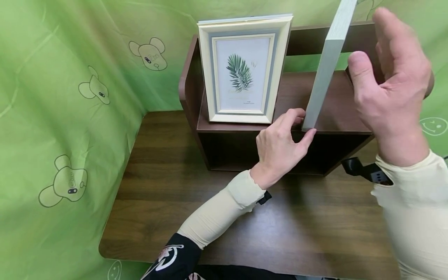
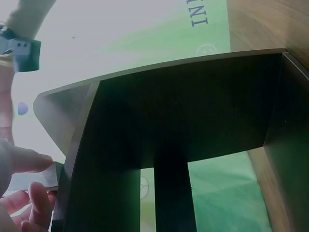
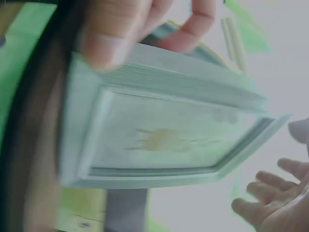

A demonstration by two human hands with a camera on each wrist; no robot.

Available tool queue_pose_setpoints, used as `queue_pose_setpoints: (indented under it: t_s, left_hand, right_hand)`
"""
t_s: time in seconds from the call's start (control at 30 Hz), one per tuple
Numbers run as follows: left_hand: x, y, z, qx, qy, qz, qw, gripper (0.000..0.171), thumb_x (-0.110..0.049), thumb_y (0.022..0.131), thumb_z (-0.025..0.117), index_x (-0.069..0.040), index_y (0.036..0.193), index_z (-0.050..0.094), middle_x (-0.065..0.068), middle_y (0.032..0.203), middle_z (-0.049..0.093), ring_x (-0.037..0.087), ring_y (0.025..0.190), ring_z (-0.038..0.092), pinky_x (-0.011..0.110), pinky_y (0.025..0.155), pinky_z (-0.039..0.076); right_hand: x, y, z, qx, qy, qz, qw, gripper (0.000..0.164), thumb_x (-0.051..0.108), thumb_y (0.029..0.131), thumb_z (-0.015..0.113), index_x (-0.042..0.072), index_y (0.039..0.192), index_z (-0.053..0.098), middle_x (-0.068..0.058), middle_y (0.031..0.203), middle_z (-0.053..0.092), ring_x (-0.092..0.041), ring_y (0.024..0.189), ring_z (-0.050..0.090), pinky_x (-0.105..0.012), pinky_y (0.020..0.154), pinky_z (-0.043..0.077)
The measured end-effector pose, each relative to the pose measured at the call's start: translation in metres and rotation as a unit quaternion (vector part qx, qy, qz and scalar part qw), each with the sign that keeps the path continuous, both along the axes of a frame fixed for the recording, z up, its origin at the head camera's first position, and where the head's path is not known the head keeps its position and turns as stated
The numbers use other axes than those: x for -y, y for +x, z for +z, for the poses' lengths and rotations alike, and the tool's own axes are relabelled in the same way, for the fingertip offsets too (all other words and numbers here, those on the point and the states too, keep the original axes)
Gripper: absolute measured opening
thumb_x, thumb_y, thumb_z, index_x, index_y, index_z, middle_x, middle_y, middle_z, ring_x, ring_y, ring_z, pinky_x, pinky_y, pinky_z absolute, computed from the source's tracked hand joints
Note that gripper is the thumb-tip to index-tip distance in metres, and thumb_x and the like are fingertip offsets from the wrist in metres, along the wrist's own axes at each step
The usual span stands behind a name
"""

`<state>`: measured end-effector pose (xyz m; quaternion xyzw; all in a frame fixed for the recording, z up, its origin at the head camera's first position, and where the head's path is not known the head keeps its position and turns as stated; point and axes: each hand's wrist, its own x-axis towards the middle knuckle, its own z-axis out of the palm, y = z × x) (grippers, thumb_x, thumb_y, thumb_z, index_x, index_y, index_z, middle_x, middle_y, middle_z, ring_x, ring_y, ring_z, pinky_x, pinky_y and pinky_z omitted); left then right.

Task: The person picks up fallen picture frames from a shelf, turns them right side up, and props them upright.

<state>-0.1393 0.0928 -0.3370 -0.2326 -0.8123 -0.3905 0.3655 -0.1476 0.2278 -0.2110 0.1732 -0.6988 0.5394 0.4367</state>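
Note:
My left hand (image 1: 280, 146) pinches the lower front corner of a pale picture frame (image 1: 323, 77), which stands edge-on on the top board of a dark brown shelf (image 1: 297, 85). In the left wrist view, the thumb and fingers (image 2: 26, 162) are around that corner, close by the board's edge. Somewhat blurred in the right wrist view, the picture frame (image 3: 159, 179) shows its front with an orange-tinted print. My right hand (image 1: 395, 85) is raised to the right of it, fingers spread and apart from the frame. Left of both hands, a cream picture frame (image 1: 245, 116) with a green leaf print leans upright.
Another white frame edge (image 1: 245, 18) shows behind the leaf picture. Under the top board lies a dark compartment (image 1: 231, 149). The shelf stands on a wooden table (image 1: 157, 217) with a rounded left corner. A green curtain (image 1: 87, 136) with cartoon prints hangs around it.

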Motion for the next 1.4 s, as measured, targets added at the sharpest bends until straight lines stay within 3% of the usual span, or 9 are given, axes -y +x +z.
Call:
queue_pose_setpoints:
  t_s: [0.13, 0.27, 0.33, 0.57, 0.83, 1.03, 1.4]
  left_hand:
    - [0.0, 0.0, -0.001, 0.002, -0.004, 0.005, 1.0, 0.034, -0.032, 0.08, 0.078, -0.017, 0.107, 0.064, -0.012, 0.092, 0.068, 0.003, 0.07, 0.063, 0.016, 0.052, 0.039]
    - [0.0, 0.0, -0.002, 0.005, -0.003, 0.003, 1.0, 0.034, -0.031, 0.08, 0.078, -0.017, 0.107, 0.064, -0.012, 0.092, 0.068, 0.003, 0.071, 0.063, 0.016, 0.052, 0.039]
    - [-0.001, 0.0, -0.002, 0.004, -0.005, 0.002, 1.0, 0.034, -0.031, 0.08, 0.078, -0.017, 0.107, 0.064, -0.012, 0.092, 0.068, 0.003, 0.071, 0.063, 0.015, 0.052, 0.038]
    - [0.002, 0.001, -0.001, 0.004, -0.013, 0.009, 0.9999, 0.034, -0.033, 0.082, 0.077, -0.018, 0.109, 0.064, -0.013, 0.094, 0.069, 0.001, 0.073, 0.064, 0.015, 0.051, 0.038]
    - [0.014, -0.001, 0.006, -0.016, 0.004, -0.004, 0.9998, 0.023, -0.03, 0.094, 0.061, -0.014, 0.111, 0.066, -0.009, 0.096, 0.071, 0.001, 0.074, 0.065, 0.015, 0.048, 0.036]
    - [0.019, -0.007, 0.015, -0.023, -0.031, 0.004, 0.9992, 0.023, -0.028, 0.097, 0.057, -0.016, 0.111, 0.071, -0.012, 0.092, 0.07, 0.001, 0.064, 0.06, 0.016, 0.049, 0.035]
    - [0.018, -0.011, 0.022, -0.013, -0.069, 0.017, 0.9974, 0.023, -0.029, 0.096, 0.058, -0.02, 0.108, 0.076, -0.013, 0.081, 0.068, 0.002, 0.052, 0.05, 0.018, 0.047, 0.034]
  right_hand:
    - [0.01, 0.001, 0.013, -0.079, 0.074, 0.006, 0.994, 0.051, 0.021, 0.073, 0.083, -0.006, 0.114, 0.069, -0.014, 0.119, 0.067, -0.026, 0.115, 0.059, -0.036, 0.106, 0.037]
    - [0.01, 0.001, 0.016, -0.082, 0.149, 0.003, 0.985, 0.038, 0.018, 0.073, 0.082, -0.001, 0.105, 0.075, -0.013, 0.11, 0.071, -0.023, 0.111, 0.063, -0.037, 0.105, 0.039]
    - [0.01, 0.0, 0.016, -0.075, 0.156, 0.002, 0.985, 0.032, 0.014, 0.073, 0.081, -0.001, 0.101, 0.076, -0.013, 0.106, 0.072, -0.022, 0.109, 0.065, -0.037, 0.104, 0.04]
    - [0.009, -0.001, 0.015, -0.07, 0.14, 0.0, 0.988, 0.032, 0.012, 0.072, 0.083, -0.002, 0.099, 0.076, -0.014, 0.107, 0.072, -0.023, 0.11, 0.064, -0.035, 0.102, 0.042]
    - [0.002, -0.003, 0.013, -0.081, 0.128, 0.008, 0.988, 0.032, 0.008, 0.069, 0.083, -0.002, 0.098, 0.076, -0.016, 0.107, 0.072, -0.028, 0.109, 0.064, -0.038, 0.104, 0.041]
    - [0.001, -0.004, 0.012, -0.084, 0.121, 0.006, 0.989, 0.032, 0.008, 0.069, 0.084, -0.003, 0.097, 0.076, -0.016, 0.106, 0.072, -0.027, 0.107, 0.065, -0.039, 0.105, 0.04]
    - [0.004, -0.007, 0.014, -0.088, 0.112, 0.016, 0.99, 0.031, 0.008, 0.068, 0.084, -0.004, 0.096, 0.076, -0.017, 0.105, 0.072, -0.026, 0.104, 0.066, -0.04, 0.105, 0.039]
